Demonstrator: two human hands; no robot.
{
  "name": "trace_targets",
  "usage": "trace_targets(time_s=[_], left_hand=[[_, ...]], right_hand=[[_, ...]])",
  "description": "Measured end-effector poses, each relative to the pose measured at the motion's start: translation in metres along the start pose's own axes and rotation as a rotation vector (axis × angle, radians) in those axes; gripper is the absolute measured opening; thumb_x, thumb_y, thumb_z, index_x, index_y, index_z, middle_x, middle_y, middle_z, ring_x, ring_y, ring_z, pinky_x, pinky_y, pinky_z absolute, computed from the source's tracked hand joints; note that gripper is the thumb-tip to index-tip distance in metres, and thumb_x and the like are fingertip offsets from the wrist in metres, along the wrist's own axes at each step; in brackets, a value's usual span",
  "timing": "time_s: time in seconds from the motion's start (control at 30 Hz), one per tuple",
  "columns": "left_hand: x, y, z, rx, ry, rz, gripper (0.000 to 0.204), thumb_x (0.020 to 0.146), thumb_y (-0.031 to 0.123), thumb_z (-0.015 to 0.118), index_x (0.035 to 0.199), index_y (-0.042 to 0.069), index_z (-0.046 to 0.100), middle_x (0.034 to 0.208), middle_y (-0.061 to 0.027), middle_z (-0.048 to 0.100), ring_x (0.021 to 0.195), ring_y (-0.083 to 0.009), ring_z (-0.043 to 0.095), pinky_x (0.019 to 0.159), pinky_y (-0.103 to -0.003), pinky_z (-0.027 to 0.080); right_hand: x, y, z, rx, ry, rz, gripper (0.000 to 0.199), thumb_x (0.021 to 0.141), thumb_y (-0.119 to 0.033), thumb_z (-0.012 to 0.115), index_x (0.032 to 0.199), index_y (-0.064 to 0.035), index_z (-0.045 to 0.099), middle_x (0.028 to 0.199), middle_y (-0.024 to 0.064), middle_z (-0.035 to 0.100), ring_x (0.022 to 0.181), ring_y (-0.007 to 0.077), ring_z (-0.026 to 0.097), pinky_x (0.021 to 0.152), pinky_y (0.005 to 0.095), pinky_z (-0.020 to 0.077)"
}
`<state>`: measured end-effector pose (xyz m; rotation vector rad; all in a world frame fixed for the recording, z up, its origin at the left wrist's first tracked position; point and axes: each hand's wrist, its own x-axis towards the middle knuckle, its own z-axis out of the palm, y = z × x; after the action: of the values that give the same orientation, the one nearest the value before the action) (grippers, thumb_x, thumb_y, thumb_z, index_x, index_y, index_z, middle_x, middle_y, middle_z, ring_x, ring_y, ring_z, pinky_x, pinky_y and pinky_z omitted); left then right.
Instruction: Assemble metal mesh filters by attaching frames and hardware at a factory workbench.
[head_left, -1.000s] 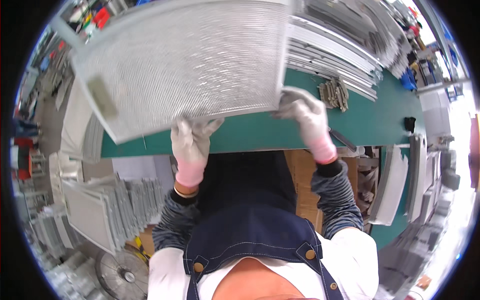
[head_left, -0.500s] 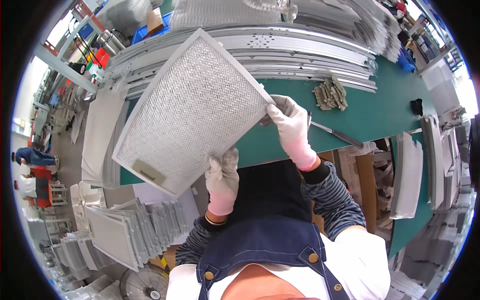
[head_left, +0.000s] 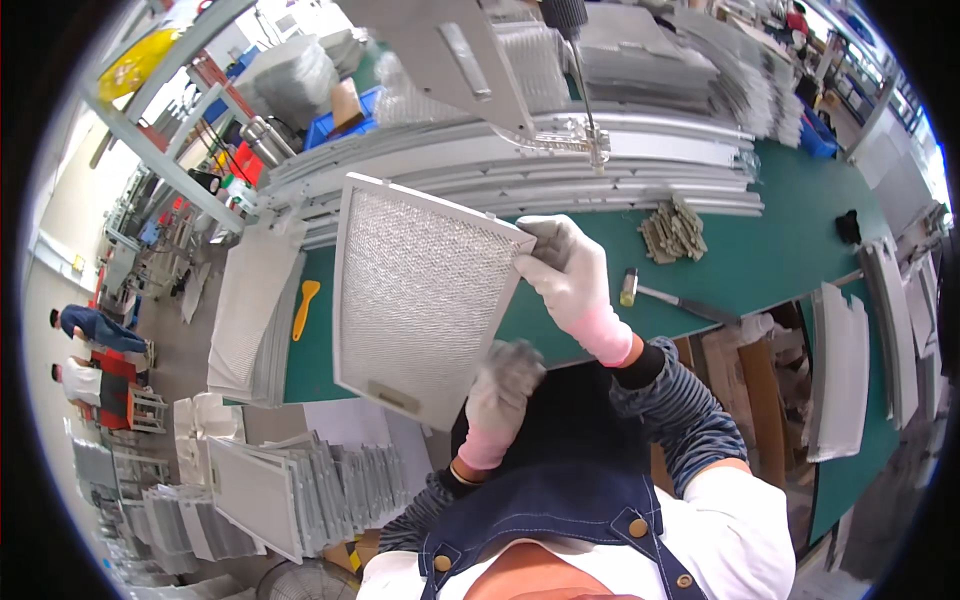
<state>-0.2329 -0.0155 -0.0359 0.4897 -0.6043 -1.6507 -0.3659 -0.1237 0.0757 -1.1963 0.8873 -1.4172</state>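
Note:
A framed metal mesh filter panel point(head_left: 415, 300) with a small handle plate near its lower edge is held tilted above the green table point(head_left: 790, 215). My right hand point(head_left: 575, 285), in a white and pink glove, grips the panel's upper right corner between thumb and fingers. My gloved left hand point(head_left: 503, 395) is beside the panel's lower right edge; its fingers are smeared by motion, so their grip is unclear. To the right of my right hand lies a hammer point(head_left: 690, 305), and farther back a pile of small metal strips point(head_left: 673, 230).
Long metal profiles point(head_left: 660, 150) line the table's back. A metal machine arm point(head_left: 440, 60) hangs over them. Mesh sheets point(head_left: 255, 300) and a yellow scraper point(head_left: 306, 310) lie at the left. Framed panels point(head_left: 260, 500) stand in a row at lower left. Two people are farther off.
The panel has swung more upright and come lower in view, with its right corner still in my right hand. My left hand has shifted right along its edge. The view has tilted up, revealing the machine arm.

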Motion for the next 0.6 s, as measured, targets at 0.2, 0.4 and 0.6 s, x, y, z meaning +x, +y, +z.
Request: trace_targets(time_s=[0.2, 0.4, 0.6], left_hand=[[0.022, 0.137, 0.085, 1.241, -0.642, 0.859, 0.017, 0.081, 0.007, 0.072, 0.098, 0.006, 0.071, 0.092, -0.0087, 0.072, 0.084, -0.0277, 0.07, 0.076, -0.033, 0.056], [0.123, 0.187, 0.164, 1.844, -0.35, 1.489, 0.049, 0.069, 0.041, 0.079, 0.101, 0.009, 0.063, 0.114, -0.0114, 0.059, 0.112, -0.0325, 0.053, 0.104, -0.054, 0.035], [0.152, 0.156, 0.157, 2.007, -0.09, 1.358, 0.064, 0.062, 0.061, 0.076, 0.095, 0.007, 0.063, 0.091, -0.0119, 0.058, 0.096, -0.0282, 0.056, 0.1, -0.05, 0.035]], right_hand=[[0.002, -0.088, 0.01, -0.25, -0.045, -0.232, 0.032, 0.086, 0.003, 0.063, 0.117, 0.0007, 0.059, 0.094, 0.0044, 0.067, 0.08, 0.0048, 0.061, 0.067, 0.0204, 0.0496], [0.017, -0.113, 0.002, -0.564, -0.036, -0.565, 0.034, 0.083, 0.004, 0.064, 0.117, 0.0002, 0.06, 0.098, 0.0057, 0.068, 0.083, 0.0084, 0.063, 0.074, 0.0243, 0.0521], [0.018, -0.099, -0.061, -0.611, -0.331, -0.27, 0.047, 0.085, 0.006, 0.059, 0.131, 0.0005, 0.052, 0.12, 0.0137, 0.062, 0.108, 0.0181, 0.061, 0.092, 0.0303, 0.0503]])
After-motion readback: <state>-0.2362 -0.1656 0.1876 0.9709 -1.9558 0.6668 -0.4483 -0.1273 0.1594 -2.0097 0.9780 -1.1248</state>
